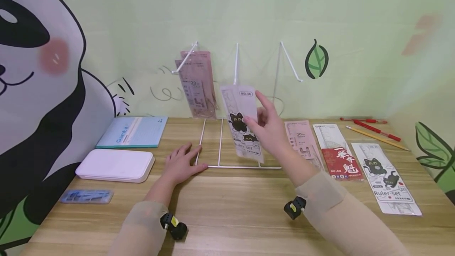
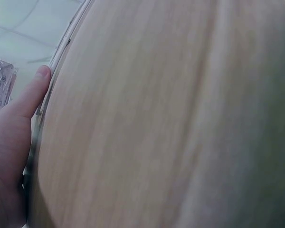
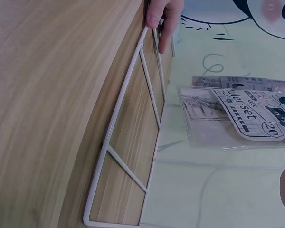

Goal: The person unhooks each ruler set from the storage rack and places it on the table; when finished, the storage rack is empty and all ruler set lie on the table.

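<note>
A white wire display rack (image 1: 245, 166) with three hooks stands on the wooden table; its base wire also shows in the wrist views (image 3: 128, 90) (image 2: 61, 47). My left hand (image 1: 181, 163) lies flat on the base's left corner, fingers straight (image 3: 164, 12). My right hand (image 1: 266, 125) pinches a clear ruler-set pack with black cats (image 1: 243, 123) and holds it upright just below the tip of the middle hook (image 1: 236, 62). The same pack (image 3: 247, 114) appears in the right wrist view. Pink ruler packs (image 1: 197, 84) hang on the left hook. The right hook is bare.
To the right on the table lie a pink ruler pack (image 1: 302, 139), a red one (image 1: 337, 153) and another cat pack (image 1: 389, 177), with red pens (image 1: 376, 129) behind. On the left are a teal notebook (image 1: 133, 131), a white case (image 1: 115, 164) and a blue pack (image 1: 86, 196).
</note>
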Demonstrator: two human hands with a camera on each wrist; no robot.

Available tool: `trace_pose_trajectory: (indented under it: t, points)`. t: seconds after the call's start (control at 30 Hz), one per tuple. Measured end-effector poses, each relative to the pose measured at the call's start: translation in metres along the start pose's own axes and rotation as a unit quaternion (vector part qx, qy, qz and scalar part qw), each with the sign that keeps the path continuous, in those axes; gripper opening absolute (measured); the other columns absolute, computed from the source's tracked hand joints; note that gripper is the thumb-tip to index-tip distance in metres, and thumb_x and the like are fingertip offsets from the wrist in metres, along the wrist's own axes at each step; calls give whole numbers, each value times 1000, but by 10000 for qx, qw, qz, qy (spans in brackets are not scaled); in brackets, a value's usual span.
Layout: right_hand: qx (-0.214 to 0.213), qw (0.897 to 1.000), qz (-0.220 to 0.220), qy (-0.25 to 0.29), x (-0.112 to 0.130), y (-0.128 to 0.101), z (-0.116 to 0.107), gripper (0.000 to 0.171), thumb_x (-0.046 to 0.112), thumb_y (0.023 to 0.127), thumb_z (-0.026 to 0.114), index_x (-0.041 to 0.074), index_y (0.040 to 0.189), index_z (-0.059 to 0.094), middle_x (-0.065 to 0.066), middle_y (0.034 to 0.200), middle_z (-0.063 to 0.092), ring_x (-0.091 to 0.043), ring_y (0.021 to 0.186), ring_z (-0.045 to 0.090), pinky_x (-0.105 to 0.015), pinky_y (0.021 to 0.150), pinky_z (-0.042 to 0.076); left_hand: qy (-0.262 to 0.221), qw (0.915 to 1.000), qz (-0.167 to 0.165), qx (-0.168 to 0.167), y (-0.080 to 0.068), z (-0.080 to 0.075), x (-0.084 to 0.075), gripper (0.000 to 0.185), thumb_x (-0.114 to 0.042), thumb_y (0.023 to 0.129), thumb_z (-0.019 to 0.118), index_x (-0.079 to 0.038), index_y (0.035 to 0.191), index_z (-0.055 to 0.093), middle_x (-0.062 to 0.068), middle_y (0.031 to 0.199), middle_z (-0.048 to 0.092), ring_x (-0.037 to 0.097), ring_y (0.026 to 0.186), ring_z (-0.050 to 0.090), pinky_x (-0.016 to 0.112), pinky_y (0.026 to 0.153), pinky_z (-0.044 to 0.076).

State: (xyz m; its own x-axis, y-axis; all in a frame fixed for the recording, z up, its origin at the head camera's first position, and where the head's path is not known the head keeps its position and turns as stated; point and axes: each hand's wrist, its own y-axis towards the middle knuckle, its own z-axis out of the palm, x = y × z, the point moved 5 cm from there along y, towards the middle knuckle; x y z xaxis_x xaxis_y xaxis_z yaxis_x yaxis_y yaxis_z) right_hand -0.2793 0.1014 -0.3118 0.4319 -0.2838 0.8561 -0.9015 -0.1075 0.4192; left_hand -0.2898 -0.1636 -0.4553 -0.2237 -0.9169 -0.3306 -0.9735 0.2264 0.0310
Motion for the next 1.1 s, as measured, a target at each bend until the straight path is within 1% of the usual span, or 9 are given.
trace_pose_trajectory:
  t: [0.17,0.23,0.37,0.43,0.53,0.67,0.87,1.0,1.1]
  points:
    - [14,9998,-170,-33,4,-6,-2,74,7,88,64,24,148,25,-10,88,59,-19,69,52,-25,62,46,-4,10000,-9,9,0,-1,0,79,-67,80,56,-23,144,40,16,150,27,43,132,24,62,101,16]
    - [69,9999,-127,-52,6,-9,-4,73,8,88,63,26,148,25,-10,90,59,-19,69,53,-27,62,47,-1,10000,-11,4,-1,-1,0,79,-66,80,56,-23,144,40,16,149,28,44,132,24,62,101,16]
    - [229,9995,136,-145,8,-15,-10,72,13,90,63,33,148,25,-9,98,61,-20,74,57,-31,66,50,-1,10000,-11,8,0,-1,0,79,-67,80,55,-23,144,40,16,149,28,44,132,24,62,101,16]
    - [300,9992,181,-188,9,-17,-13,70,14,91,62,34,147,26,-10,100,61,-21,76,58,-33,66,51,-1,10000,-13,19,0,0,0,78,-66,80,56,-23,144,40,16,149,28,43,133,24,62,101,16]
    - [343,9992,31,-216,13,-17,-18,67,13,91,62,29,147,29,-12,98,61,-22,76,60,-34,65,52,-27,10000,-31,34,1,0,0,78,-67,80,55,-24,144,40,16,149,27,42,133,23,61,102,16]
    - [443,9988,-196,-97,21,-17,-21,64,10,91,61,23,147,32,-16,97,61,-26,78,64,-34,62,54,-61,10000,-53,26,0,1,1,78,-66,80,56,-24,144,41,16,149,28,42,133,23,61,101,16]
    - [567,9981,-231,-102,34,-19,-27,63,10,92,60,22,147,32,-17,105,62,-27,83,65,-34,64,54,-35,10000,-50,4,0,0,1,78,-66,80,56,-23,143,42,16,149,28,43,132,24,62,101,17]
    - [608,9974,-388,-77,40,-19,-30,62,7,92,60,20,146,34,-17,102,62,-26,80,64,-34,62,54,-28,10000,-29,-4,0,0,0,77,-67,80,56,-24,143,42,16,149,28,43,132,24,61,101,17]
    - [723,9963,-464,-41,42,-19,-32,61,6,92,59,19,146,34,-17,101,62,-24,79,64,-34,61,54,-18,10000,-21,5,1,0,1,78,-68,80,55,-24,143,41,16,149,28,42,132,24,61,101,17]
